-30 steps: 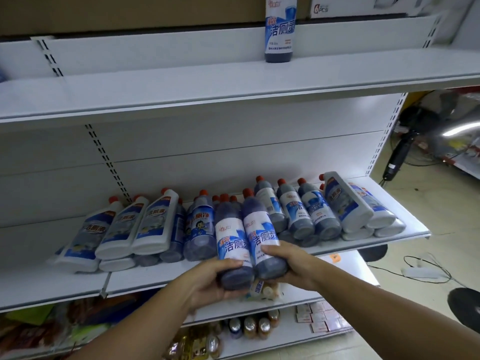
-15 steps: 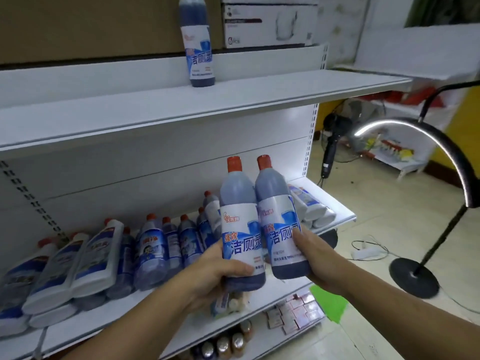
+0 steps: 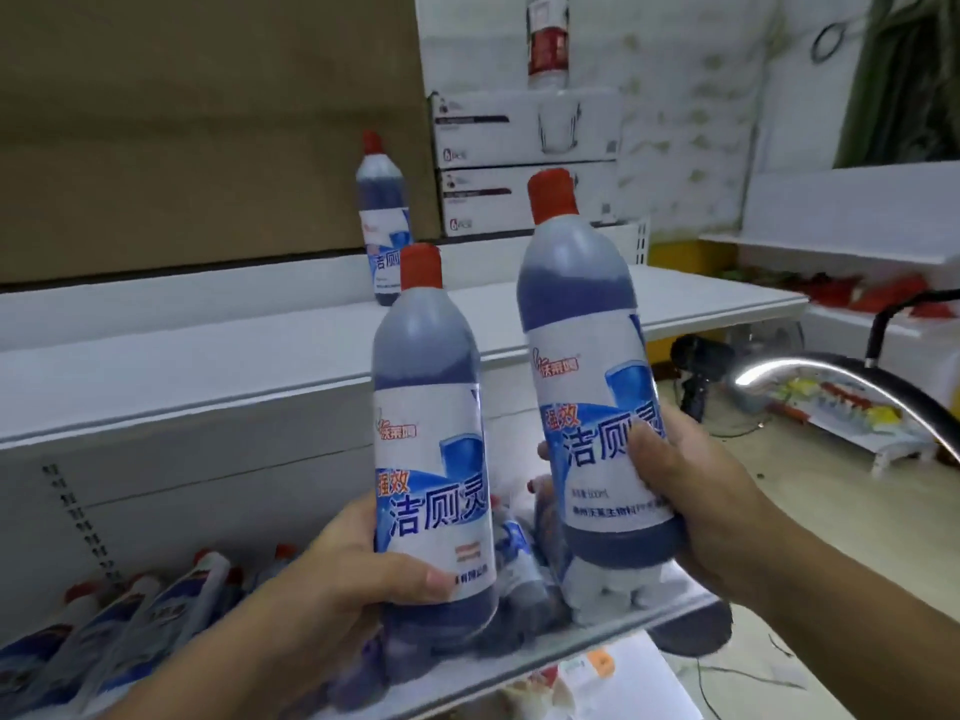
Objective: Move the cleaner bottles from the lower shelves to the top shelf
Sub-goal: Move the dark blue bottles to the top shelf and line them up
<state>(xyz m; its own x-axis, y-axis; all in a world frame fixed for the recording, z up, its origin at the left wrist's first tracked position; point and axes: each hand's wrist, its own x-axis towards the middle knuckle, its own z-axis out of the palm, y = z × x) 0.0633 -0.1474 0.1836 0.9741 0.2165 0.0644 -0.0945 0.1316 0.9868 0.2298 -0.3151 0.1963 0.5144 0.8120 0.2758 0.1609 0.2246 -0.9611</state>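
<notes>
I hold two upright cleaner bottles with dark blue liquid, red caps and white-blue labels. My left hand [image 3: 358,574] grips the lower part of the left bottle [image 3: 428,407]. My right hand [image 3: 696,496] grips the right bottle [image 3: 582,345], which is higher and level with the top shelf [image 3: 208,366]. A third bottle of the same kind [image 3: 382,220] stands upright at the back of the top shelf. Several more bottles [image 3: 156,610] lie on the lower shelf [image 3: 597,646] below my hands.
White cardboard boxes [image 3: 524,163] are stacked at the back right of the top shelf, with a red-labelled can [image 3: 548,41] on them. A brown board [image 3: 208,127] backs the shelf. To the right stand a curved ring lamp [image 3: 841,371] and low shelves with goods.
Both hands have lifted the two bottles off the lower shelf and raised them upright toward the top shelf. The bottles have drawn apart, the right one higher. My view has turned up and right.
</notes>
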